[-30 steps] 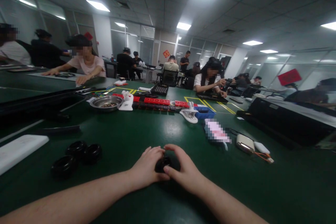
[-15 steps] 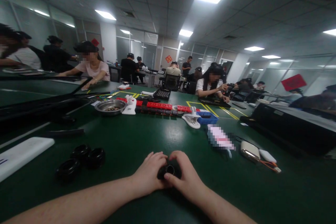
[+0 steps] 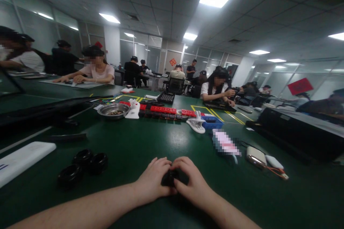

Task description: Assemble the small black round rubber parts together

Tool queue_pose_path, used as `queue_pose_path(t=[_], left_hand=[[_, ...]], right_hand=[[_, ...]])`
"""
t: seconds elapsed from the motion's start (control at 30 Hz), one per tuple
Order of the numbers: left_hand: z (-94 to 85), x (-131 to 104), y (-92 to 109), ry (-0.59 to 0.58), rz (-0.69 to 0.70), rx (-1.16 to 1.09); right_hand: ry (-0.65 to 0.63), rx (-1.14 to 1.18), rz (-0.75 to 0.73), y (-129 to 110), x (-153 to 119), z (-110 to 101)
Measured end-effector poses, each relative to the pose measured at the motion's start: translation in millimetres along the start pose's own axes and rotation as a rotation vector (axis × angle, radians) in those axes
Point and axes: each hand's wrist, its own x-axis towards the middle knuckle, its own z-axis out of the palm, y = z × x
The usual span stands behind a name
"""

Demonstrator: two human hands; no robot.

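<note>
Low in the middle of the view, both my hands close round a small black round part [image 3: 170,178]. My left hand [image 3: 153,178] curls over its left side, with the thumb below. From the right, my right hand [image 3: 192,180] arches its fingers over the part, the thumb on its near side. Much of the part is hidden by my fingers and shadow, so its exact kind cannot be made out. Several shiny black ring-shaped parts [image 3: 98,162] stand together on the green table [image 3: 129,143] to the left of my hands.
A white slab [image 3: 27,161] lies far left, below a black strip [image 3: 67,137]. Ahead are a metal bowl [image 3: 113,111] of small pieces, red blocks [image 3: 163,109], white clamps [image 3: 197,123] and a blue tray [image 3: 213,121]. A power bank [image 3: 256,156] lies right. People work across the table.
The black part has turned between my hands; its light-rimmed round hole no longer shows clearly. At left, the large dark-framed panel has moved away leftward, baring a person's hands and mat.
</note>
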Motion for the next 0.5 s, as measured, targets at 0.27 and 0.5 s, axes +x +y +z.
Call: queue_pose_path(t=[0.27,0.5], left_hand=[[2.4,0,-3,0.005,0.002,0.005],[1.8,0,-2,0.015,-0.008,-0.001]], right_hand=[[0.092,-0.048,0.103,4,-2,1],[-0.061,0.137,-0.011,-11,4,-9]])
